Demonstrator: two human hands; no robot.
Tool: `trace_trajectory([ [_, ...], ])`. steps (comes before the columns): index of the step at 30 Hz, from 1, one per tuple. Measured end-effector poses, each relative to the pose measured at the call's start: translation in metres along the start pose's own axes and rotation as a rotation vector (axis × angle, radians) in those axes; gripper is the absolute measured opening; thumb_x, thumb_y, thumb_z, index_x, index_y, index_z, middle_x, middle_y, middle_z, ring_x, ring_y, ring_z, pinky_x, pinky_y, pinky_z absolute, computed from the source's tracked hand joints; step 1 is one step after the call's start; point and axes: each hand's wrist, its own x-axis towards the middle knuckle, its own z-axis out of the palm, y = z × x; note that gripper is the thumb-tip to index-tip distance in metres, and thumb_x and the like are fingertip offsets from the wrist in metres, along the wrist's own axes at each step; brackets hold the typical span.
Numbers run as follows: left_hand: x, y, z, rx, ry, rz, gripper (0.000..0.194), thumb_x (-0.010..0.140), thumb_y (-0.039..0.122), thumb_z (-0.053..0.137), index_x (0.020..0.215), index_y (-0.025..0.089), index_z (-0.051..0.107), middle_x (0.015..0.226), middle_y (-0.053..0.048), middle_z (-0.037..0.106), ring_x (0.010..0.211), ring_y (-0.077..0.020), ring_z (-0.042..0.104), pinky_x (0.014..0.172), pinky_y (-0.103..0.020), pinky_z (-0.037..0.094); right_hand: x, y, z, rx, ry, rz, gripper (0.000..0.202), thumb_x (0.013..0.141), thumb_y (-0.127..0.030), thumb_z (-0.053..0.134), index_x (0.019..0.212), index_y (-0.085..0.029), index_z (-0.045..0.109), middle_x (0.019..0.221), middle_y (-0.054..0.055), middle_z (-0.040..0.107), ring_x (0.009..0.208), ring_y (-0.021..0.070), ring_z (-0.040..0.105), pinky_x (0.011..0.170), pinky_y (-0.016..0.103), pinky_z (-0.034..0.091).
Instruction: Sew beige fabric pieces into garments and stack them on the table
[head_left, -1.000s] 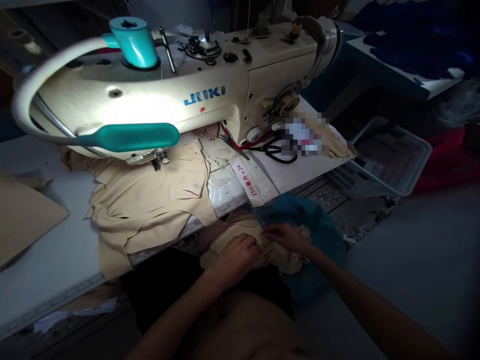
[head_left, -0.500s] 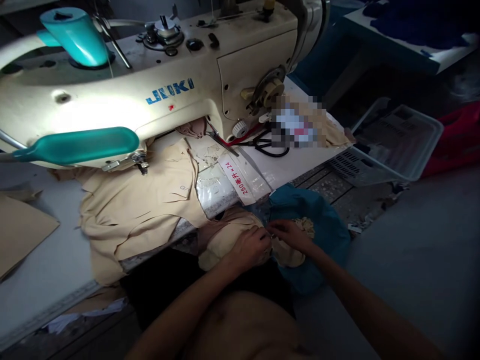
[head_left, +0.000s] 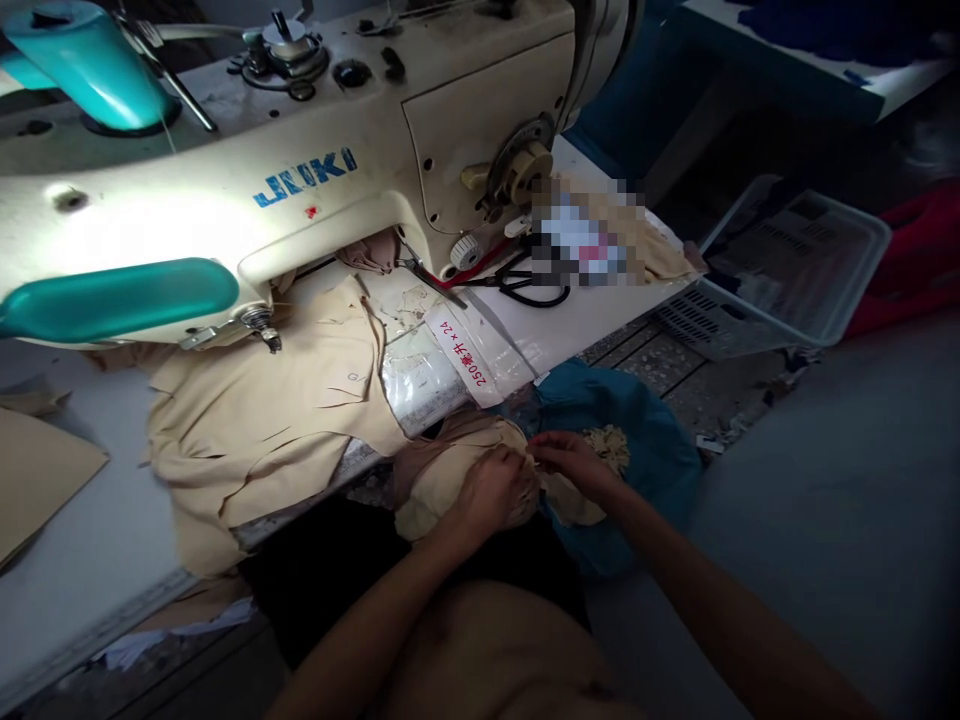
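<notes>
At the left end of the white desk point(head_left: 90, 510) lie flat tan sheets point(head_left: 41, 475). Next along, a teal lamp head point(head_left: 127, 298) hangs in front of the JUKI sewing machine point(head_left: 315, 225), its body brightly lit. Below the needle end of the machine, a cream fabric panel point(head_left: 274, 400) is spread in loose folds, part of it drooping over the near edge of the desk. Some dusky pink cloth point(head_left: 371, 252) sits bunched under the machine's arm.

Over the person's lap, just off the edge of the desk, is a cream fabric bundle point(head_left: 442, 480). The left hand point(head_left: 495, 490) is curled down over it, clamped on its right part. Just beside it, the right hand point(head_left: 574, 462) pinches the edge of the same bundle between its fingertips, so the 2 hands work close together.

Above them on the desk, a plastic strip point(head_left: 469, 355) printed in red with 250 and 24 lies near the black-handled scissors point(head_left: 532, 285). Behind the right hand, a gathered cream scrap point(head_left: 609, 448) rests on teal cloth point(head_left: 660, 440). Farther right, a clear plastic basket point(head_left: 780, 265) stands by red fabric point(head_left: 907, 260), and dark blue fabric point(head_left: 840, 30) lies on another table point(head_left: 892, 95).
</notes>
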Motion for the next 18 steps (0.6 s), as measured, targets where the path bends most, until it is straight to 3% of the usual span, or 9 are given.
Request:
trace_trajectory([
  [5,0.006,0.002,0.002,-0.113,0.041,-0.073,0.01,0.1,0.025,0.065,0.094,0.019,0.069,0.092,-0.006,0.072,0.085,-0.0233,0.067,0.076,-0.032,0.048,-0.002,0.0,0.005,0.137,0.02,0.027,0.04,0.066,-0.05,0.095,0.088,-0.02,0.081,0.076,0.001,0.072,0.063,0.0127,0.056,0.061,0.027,0.042],
  [10,0.007,-0.007,-0.008,-0.301,0.056,-0.038,0.03,0.103,0.042,0.064,0.083,0.019,0.063,0.079,-0.001,0.064,0.074,-0.0172,0.059,0.068,-0.027,0.044,-0.003,-0.001,0.011,0.21,0.061,0.041,0.042,0.066,-0.055,0.092,0.085,-0.02,0.079,0.075,0.001,0.071,0.063,0.0136,0.056,0.062,0.028,0.042],
  [12,0.001,-0.01,-0.018,-0.456,0.133,-0.049,0.037,0.106,0.049,0.057,0.085,0.019,0.061,0.081,-0.001,0.063,0.076,-0.0165,0.058,0.069,-0.026,0.045,-0.004,-0.001,0.015,0.214,0.085,0.038,0.042,0.066,-0.055,0.091,0.085,-0.02,0.079,0.074,0.001,0.069,0.063,0.0138,0.055,0.062,0.028,0.041],
  [15,-0.02,-0.014,-0.038,-0.763,0.336,-0.163,0.045,0.103,0.061,0.059,0.086,0.02,0.059,0.078,0.001,0.058,0.072,-0.0144,0.053,0.066,-0.024,0.044,-0.005,0.0,0.022,0.205,0.149,0.018,0.041,0.066,-0.055,0.089,0.085,-0.021,0.077,0.074,0.001,0.069,0.065,0.0148,0.056,0.062,0.028,0.042],
  [18,-0.054,-0.015,-0.059,-0.836,0.496,-0.3,0.048,0.098,0.066,0.067,0.088,0.019,0.063,0.078,0.002,0.057,0.071,-0.0134,0.051,0.065,-0.022,0.043,-0.001,-0.001,0.027,0.192,0.247,-0.011,0.044,0.067,-0.06,0.084,0.086,-0.022,0.074,0.078,0.002,0.07,0.066,0.0165,0.057,0.063,0.03,0.044],
])
